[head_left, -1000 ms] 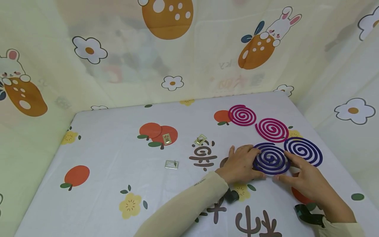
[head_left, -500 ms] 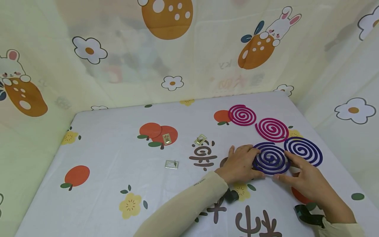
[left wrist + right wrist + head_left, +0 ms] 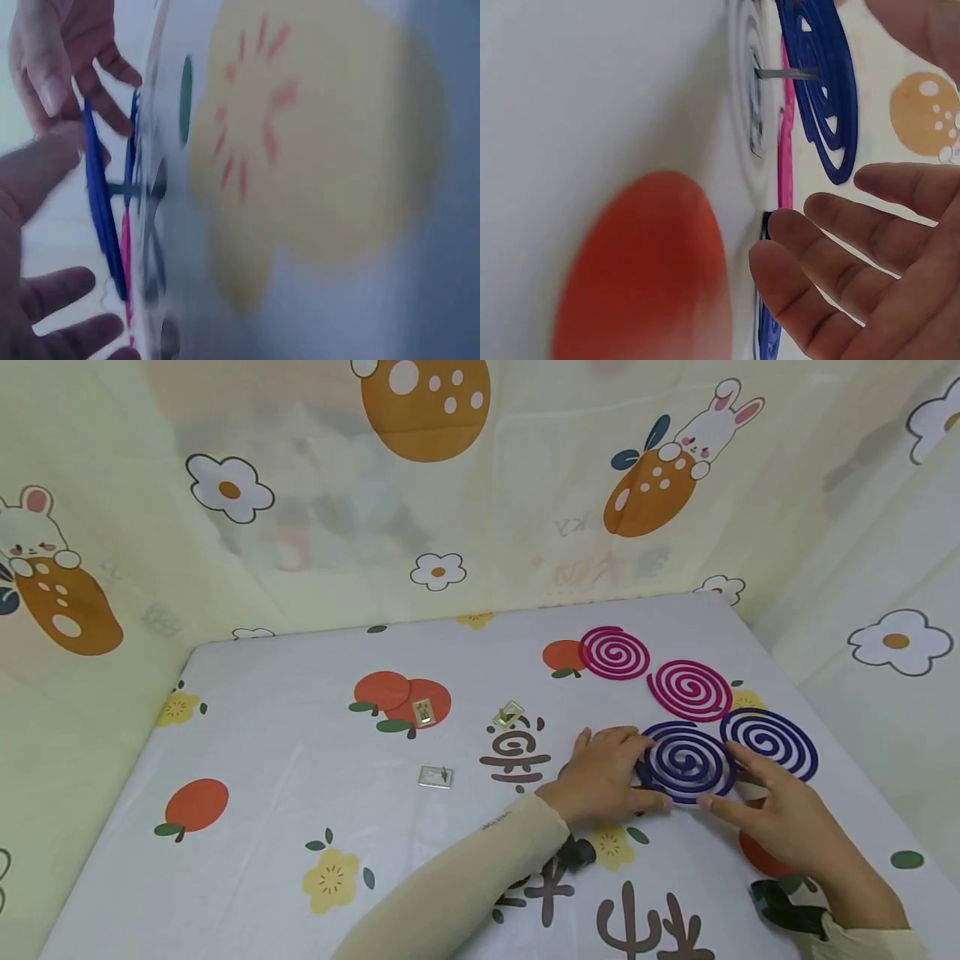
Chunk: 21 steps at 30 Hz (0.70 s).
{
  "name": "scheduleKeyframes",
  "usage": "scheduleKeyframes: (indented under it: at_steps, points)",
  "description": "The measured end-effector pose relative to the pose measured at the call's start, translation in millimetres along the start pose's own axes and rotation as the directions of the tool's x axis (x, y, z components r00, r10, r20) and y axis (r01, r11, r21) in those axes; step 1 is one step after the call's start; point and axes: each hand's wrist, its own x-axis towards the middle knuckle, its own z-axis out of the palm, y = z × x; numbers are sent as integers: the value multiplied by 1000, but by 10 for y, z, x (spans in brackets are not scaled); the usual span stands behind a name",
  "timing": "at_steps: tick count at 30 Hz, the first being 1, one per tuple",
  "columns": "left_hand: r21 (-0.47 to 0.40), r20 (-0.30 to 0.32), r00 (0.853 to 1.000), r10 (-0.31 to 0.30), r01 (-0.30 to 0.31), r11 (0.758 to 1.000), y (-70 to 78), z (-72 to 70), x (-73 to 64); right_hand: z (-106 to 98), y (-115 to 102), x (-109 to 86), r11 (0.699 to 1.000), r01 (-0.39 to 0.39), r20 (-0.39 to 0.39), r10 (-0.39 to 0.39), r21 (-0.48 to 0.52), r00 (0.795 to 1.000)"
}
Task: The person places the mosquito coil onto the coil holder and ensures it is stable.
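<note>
A dark blue mosquito coil (image 3: 688, 762) lies raised above the cloth on the thin upright prong (image 3: 791, 74) of a small metal stand (image 3: 756, 105). In the left wrist view the coil (image 3: 101, 195) looks slightly tilted. My left hand (image 3: 603, 775) is at the coil's left edge, fingers spread and loosely bent; whether a fingertip touches the rim I cannot tell. On the opposite side is my right hand (image 3: 791, 814), thumb and index finger apart at the near right rim. Its other fingers (image 3: 862, 232) extend relaxed below the coil in the right wrist view.
Another blue coil (image 3: 768, 745) lies just right, partly behind my right fingers. Two pink coils (image 3: 690, 691) (image 3: 615, 653) lie farther back. Three small metal stands (image 3: 424, 712) (image 3: 510, 715) (image 3: 436, 777) sit on the printed tablecloth (image 3: 262, 827) to the left. A patterned curtain (image 3: 525, 485) rises behind.
Both hands have drawn very slightly outward from the raised blue coil, left hand leftward and right hand rightward. The coil stays in nearly the same place.
</note>
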Motion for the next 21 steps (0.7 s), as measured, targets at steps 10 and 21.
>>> scheduleKeyframes:
  at_steps: [10,21]
  points:
    - [6,-138,988,-64,65,998,-482,-446,19,-299,133,80,992,-123,-119,123,6,985]
    - [-44,-165,917,-364,362,931,-1180,-798,-216,-579,569,382,935,-346,-200,324,-81,924]
